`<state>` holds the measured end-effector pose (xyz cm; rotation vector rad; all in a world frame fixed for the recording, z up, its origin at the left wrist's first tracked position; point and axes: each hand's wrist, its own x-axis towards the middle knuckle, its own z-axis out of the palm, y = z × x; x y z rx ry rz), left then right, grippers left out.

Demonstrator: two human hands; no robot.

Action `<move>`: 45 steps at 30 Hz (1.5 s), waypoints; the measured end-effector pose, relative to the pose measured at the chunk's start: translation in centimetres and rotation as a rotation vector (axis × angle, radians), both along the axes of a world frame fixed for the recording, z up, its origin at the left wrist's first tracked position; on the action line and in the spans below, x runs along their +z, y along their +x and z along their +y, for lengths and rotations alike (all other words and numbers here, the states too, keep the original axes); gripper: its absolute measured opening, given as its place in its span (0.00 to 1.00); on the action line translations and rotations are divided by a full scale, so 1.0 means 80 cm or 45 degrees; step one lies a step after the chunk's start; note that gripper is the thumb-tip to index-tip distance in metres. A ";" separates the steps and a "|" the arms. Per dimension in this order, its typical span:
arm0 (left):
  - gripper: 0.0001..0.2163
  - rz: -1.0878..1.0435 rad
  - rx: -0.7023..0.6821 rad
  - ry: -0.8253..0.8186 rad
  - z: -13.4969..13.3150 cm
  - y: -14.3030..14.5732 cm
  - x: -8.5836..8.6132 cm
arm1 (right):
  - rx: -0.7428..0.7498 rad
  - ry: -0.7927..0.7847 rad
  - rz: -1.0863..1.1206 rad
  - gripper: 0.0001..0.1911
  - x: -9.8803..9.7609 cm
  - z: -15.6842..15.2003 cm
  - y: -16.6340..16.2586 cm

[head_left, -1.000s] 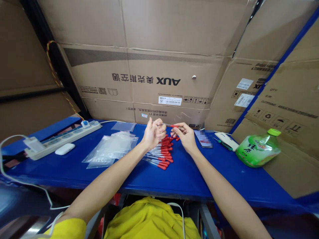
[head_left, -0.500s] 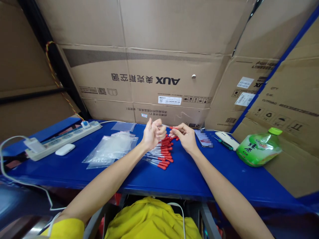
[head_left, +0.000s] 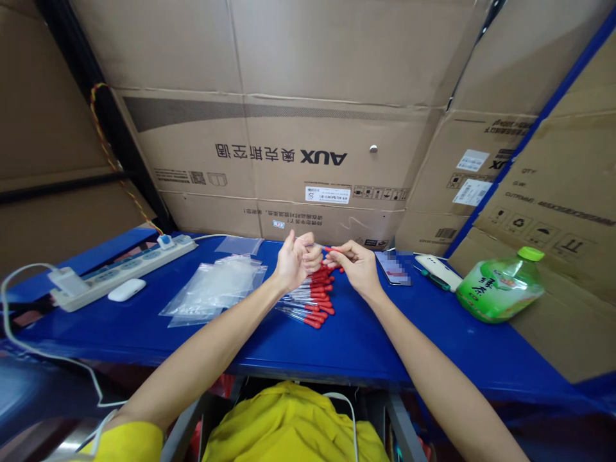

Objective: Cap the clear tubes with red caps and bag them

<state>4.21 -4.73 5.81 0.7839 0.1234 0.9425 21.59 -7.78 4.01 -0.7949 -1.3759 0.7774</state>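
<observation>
A thin clear dropper with a red bulb [head_left: 329,249] spans the gap between my two hands above the table. My left hand [head_left: 294,260] is closed, its curled fingers round the tube end; how much of the tube lies inside is hidden. Thumb and fingers of my right hand [head_left: 355,262] pinch the red bulb end. Just below the hands lies a pile of droppers [head_left: 308,296] with clear tubes pointing left and red bulbs to the right. Left of the pile are stacked clear zip bags [head_left: 212,289].
On the left lie a white power strip [head_left: 129,269] and a small white case [head_left: 126,290]. To the right are a phone [head_left: 392,267], a green-handled tool [head_left: 436,278], a cream-coloured object [head_left: 439,271] and a green bottle [head_left: 500,289]. Cardboard [head_left: 289,51] walls the blue table [head_left: 366,346].
My right fingers have shifted slightly left along the red bulb, toward my left hand. My left hand stays almost still, and the pile and bags look the same.
</observation>
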 end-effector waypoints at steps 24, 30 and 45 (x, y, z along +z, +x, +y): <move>0.22 -0.015 0.112 -0.008 0.005 0.001 0.002 | 0.007 0.041 -0.141 0.20 0.002 0.006 0.010; 0.23 0.027 0.121 0.027 0.007 -0.002 -0.003 | 0.061 -0.056 -0.065 0.22 -0.003 0.008 0.007; 0.21 0.016 0.147 -0.025 0.006 0.001 -0.003 | 0.022 0.008 -0.091 0.18 -0.007 0.001 0.001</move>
